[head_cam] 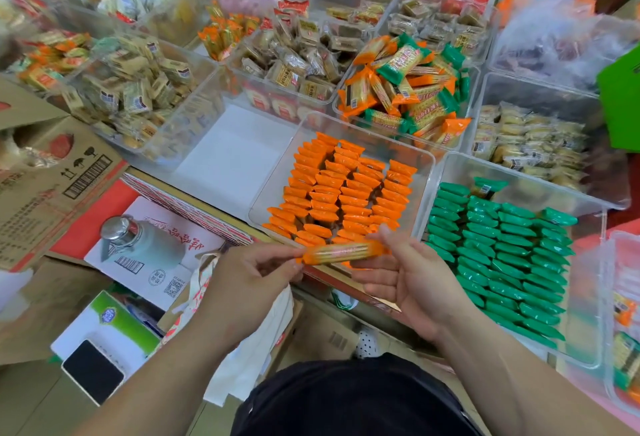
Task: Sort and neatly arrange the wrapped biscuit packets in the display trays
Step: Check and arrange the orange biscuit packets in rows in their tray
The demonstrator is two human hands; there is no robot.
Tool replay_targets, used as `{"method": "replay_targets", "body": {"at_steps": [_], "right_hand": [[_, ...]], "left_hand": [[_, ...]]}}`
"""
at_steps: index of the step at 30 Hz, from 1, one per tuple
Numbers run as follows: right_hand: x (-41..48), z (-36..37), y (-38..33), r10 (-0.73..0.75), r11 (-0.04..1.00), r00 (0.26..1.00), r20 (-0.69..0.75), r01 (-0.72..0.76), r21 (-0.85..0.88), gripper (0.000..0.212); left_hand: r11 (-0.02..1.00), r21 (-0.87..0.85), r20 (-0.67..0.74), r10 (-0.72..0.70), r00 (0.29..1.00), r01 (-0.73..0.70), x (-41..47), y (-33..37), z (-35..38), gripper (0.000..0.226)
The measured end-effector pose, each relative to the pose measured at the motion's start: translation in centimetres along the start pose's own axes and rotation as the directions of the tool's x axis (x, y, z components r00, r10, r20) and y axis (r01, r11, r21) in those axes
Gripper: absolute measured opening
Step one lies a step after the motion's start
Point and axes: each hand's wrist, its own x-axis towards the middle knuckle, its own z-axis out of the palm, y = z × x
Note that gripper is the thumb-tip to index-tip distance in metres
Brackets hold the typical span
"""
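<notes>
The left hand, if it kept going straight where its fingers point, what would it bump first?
The left hand points rightward, already pinching one end of the orange packet. Beyond that, it would likely meet the right hand holding the other end, though depth is hard to judge.

Your left hand (254,271) and right hand (412,283) are bare, with no gloves, rings or watch showing. Both forearms are uncovered right down to the near edge. Between them, near you, you wear a plain black garment (349,401).
</notes>
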Motion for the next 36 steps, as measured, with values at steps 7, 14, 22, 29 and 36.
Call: {"method": "replay_targets", "body": {"at_steps": [7, 14, 22, 29, 36], "right_hand": [[5.4, -0.9, -0.8, -0.246, 0.936, 0.952, -0.181, 0.185, -0.3, 0.034], [9.8, -2.2, -0.6, -0.595, 0.398, 0.802, 0.053, 0.351, -0.847, 0.034], [11.0, -0.8, 0.4, -0.674, 0.191, 0.705, 0.223, 0.457, -0.869, 0.033], [12.1, -0.6, 1.8, -0.632, -0.031, 0.649, 0.424, 0.525, -0.85, 0.022], [15.4, 0.0, 3.3, -0.519, -0.157, 0.703, 0.486, 0.48, -0.863, 0.014]], "left_hand": [[0.951, 0.297, 0.005, 0.091, 0.996, -0.089, 7.6, -2.4, 1.0, 0.023], [0.514, 0.793, 0.205, 0.28, 0.938, -0.327, 18.1, -4.7, 3.6, 0.025], [0.268, 0.861, 0.35, 0.305, 0.886, -0.433, 20.8, -5.8, 5.3, 0.016], [0.488, 0.784, 0.231, 0.344, 0.91, -0.383, 21.0, -6.4, 4.5, 0.01], [0.684, 0.647, 0.128, 0.339, 0.932, -0.337, 20.1, -4.8, 3.0, 0.007]]}}
